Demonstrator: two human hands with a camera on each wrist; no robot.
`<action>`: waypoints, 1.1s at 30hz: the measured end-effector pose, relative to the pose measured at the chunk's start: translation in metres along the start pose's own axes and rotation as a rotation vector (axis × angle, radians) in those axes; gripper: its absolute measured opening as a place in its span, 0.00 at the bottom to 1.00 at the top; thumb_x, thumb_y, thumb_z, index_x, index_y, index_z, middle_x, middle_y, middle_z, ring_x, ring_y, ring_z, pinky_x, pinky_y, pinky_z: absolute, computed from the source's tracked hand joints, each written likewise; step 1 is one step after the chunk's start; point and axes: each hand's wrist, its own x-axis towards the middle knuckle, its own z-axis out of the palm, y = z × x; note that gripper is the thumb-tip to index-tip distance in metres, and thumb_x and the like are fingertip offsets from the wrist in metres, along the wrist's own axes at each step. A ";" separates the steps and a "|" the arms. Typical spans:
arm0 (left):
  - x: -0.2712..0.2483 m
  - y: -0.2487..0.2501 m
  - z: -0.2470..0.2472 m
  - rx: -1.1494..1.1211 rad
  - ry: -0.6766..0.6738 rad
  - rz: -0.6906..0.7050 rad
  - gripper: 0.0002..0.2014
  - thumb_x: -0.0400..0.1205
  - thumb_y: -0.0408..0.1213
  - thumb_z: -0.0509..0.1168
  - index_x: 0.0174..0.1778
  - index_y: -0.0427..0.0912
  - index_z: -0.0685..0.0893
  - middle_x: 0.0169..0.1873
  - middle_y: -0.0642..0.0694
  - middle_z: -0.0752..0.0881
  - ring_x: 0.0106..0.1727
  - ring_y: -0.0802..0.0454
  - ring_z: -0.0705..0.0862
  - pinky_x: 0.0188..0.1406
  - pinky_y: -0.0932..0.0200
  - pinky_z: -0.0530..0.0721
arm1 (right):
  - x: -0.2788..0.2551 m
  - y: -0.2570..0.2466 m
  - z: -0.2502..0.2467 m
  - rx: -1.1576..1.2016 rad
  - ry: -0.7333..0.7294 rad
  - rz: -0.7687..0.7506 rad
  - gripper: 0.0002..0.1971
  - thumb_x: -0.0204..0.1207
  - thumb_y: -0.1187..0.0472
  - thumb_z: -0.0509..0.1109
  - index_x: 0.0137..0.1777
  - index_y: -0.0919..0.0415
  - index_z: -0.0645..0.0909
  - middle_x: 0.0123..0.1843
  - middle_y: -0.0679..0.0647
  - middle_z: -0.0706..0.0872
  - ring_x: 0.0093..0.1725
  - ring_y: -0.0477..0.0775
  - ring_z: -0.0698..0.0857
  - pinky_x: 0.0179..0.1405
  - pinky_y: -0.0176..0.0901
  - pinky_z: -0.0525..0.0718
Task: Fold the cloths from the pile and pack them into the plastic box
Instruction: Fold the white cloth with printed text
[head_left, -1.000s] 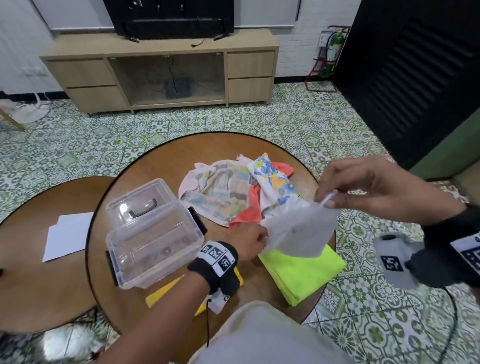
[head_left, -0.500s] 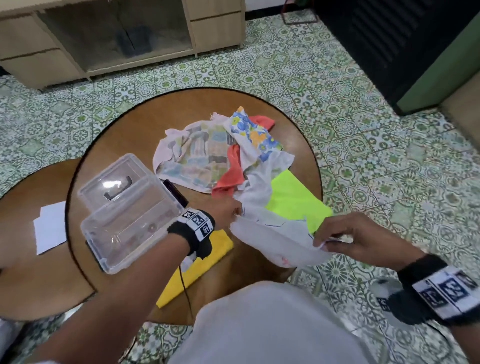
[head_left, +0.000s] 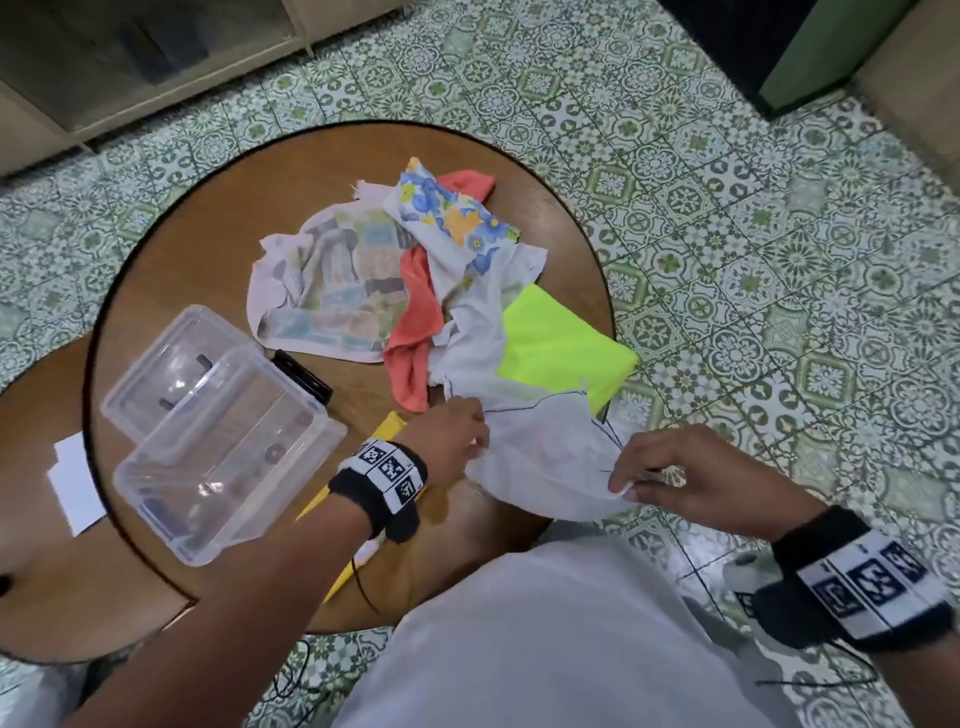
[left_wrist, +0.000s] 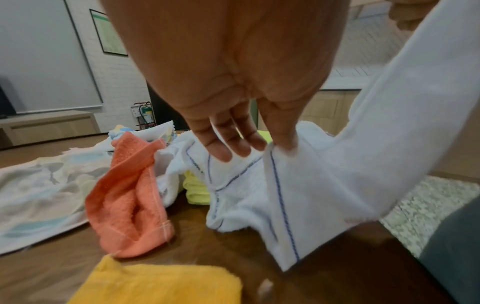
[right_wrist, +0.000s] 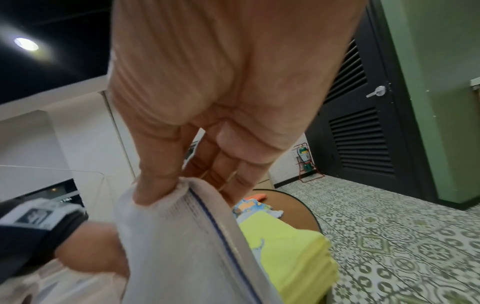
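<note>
Both hands hold a white cloth (head_left: 550, 457) with blue stitching over the near edge of the round wooden table (head_left: 197, 218). My left hand (head_left: 457, 436) pinches its left edge between thumb and fingers (left_wrist: 283, 142). My right hand (head_left: 670, 478) pinches its right corner (right_wrist: 166, 197). The far end of the cloth trails into the pile (head_left: 415, 270): a pastel checked cloth, a floral one, a coral one (left_wrist: 130, 195). A clear plastic box (head_left: 223, 457) stands open at the left, with nothing in it.
A folded neon-yellow cloth (head_left: 561, 348) lies at the table's right edge, a folded orange-yellow cloth (left_wrist: 161, 283) under my left wrist. The box's lid (head_left: 171, 374) lies behind the box. White paper (head_left: 78, 483) sits on a lower table at left. Patterned tile floor surrounds.
The right hand has come down and toward me with the cloth's corner, from above the pile to the table's near edge. The head camera has tilted down. The left hand has kept its hold.
</note>
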 end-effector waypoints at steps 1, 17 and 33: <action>0.004 0.004 -0.003 -0.044 0.050 0.014 0.06 0.82 0.35 0.66 0.49 0.40 0.88 0.54 0.43 0.81 0.56 0.43 0.79 0.51 0.51 0.78 | -0.003 0.003 0.002 0.004 0.009 0.016 0.12 0.73 0.63 0.79 0.46 0.41 0.89 0.44 0.39 0.88 0.44 0.44 0.86 0.44 0.36 0.82; 0.092 0.067 -0.041 0.449 -0.004 0.362 0.09 0.84 0.34 0.62 0.49 0.51 0.87 0.81 0.50 0.65 0.77 0.42 0.64 0.58 0.48 0.72 | -0.029 0.026 0.032 0.152 0.201 0.106 0.12 0.72 0.70 0.78 0.45 0.50 0.91 0.44 0.43 0.89 0.44 0.46 0.87 0.46 0.34 0.82; 0.077 0.048 -0.088 0.247 -0.057 0.197 0.12 0.82 0.27 0.59 0.55 0.37 0.86 0.51 0.37 0.84 0.55 0.38 0.82 0.49 0.49 0.80 | -0.050 0.041 -0.004 0.177 0.529 0.322 0.15 0.73 0.71 0.75 0.47 0.47 0.88 0.48 0.42 0.89 0.47 0.41 0.87 0.51 0.34 0.87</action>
